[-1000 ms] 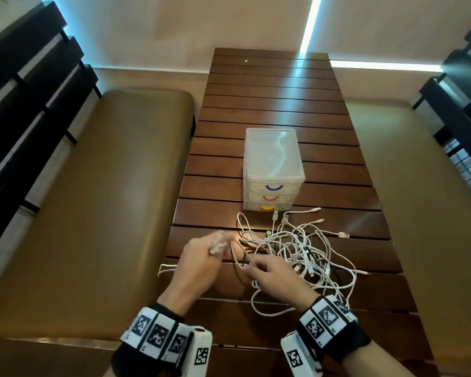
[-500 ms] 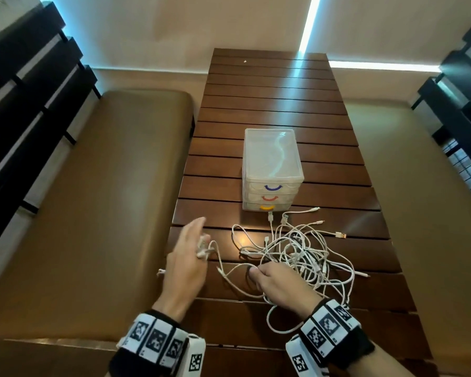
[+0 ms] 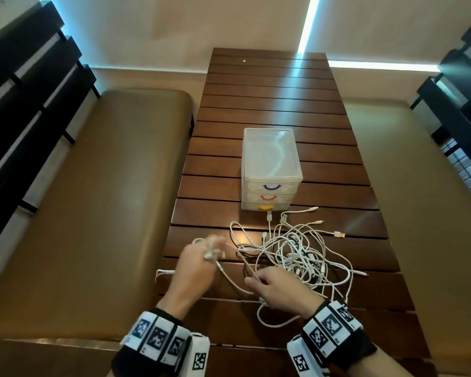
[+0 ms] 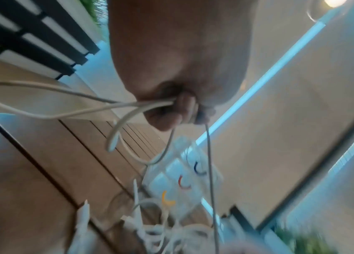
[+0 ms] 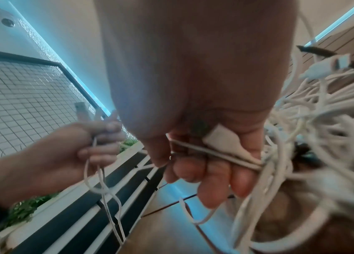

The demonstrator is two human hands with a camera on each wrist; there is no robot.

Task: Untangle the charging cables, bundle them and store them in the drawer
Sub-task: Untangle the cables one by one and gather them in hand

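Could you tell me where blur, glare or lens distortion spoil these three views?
Head view: left hand is motion-smeared; glare streaks the slatted table; bench edges bow from the wide lens. Left wrist view: drawer unit and cable tangle are blurred. Right wrist view: right hand fills the frame, cables at right soft.

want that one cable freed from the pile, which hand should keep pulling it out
Left. The left hand already grips the loose white cable's end, clear of the pile; the right hand pins the tangled white cables.
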